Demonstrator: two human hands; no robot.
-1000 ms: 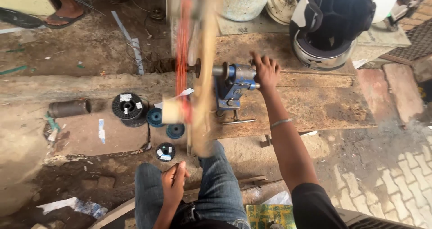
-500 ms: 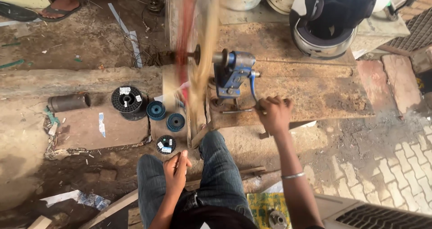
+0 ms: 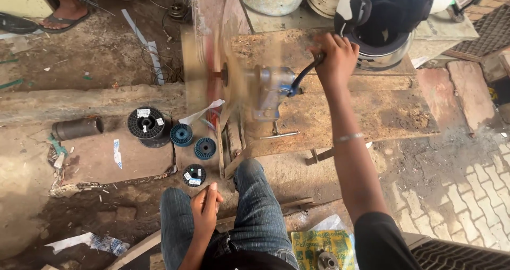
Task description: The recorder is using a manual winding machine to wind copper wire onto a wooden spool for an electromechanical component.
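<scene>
A: Looking down from the head camera: grips the crank handle (image 3: 307, 72) with the right hand (image 3: 333, 57), fingers clamped tight round it, near the top of its circle, just in front of the dark helmet (image 3: 390, 28).

B: Driving what?

A: Turns the blue-grey hand winder (image 3: 271, 92), fixed on the wooden bench (image 3: 382, 110) between the knees and the helmet. Spins a wide reddish frame (image 3: 210, 73) on the winder's left side, smeared to a blur, so cannot tell what sits on it.

B: And the other hand?

A: Rests the left hand (image 3: 206, 206) on the left thigh, fingers drawn together with the thumb against them. Cannot tell whether it pinches anything as thin as a wire.

B: Round about?

A: Shows a big black spool (image 3: 146, 124), two blue spools (image 3: 181, 134) and a small black spool (image 3: 194, 175) on the ground just left of the bench, a dark cylinder (image 3: 78, 127) further left, and another person's sandalled foot (image 3: 61, 12) at the top left.

B: Doing it well, judging from this?

A: Probably calls for an even, round stroke from the shoulder, with a loose wrist and a firm but not crushing grip, most of all at full stretch over the top. Seems wise to steer the forearm and its metal bangle (image 3: 349, 138) clear of the blurred frame. Better, too, to hold the left fingers low by the knee, well apart from that spinning edge, and to sit square so as not to rock the bench
</scene>
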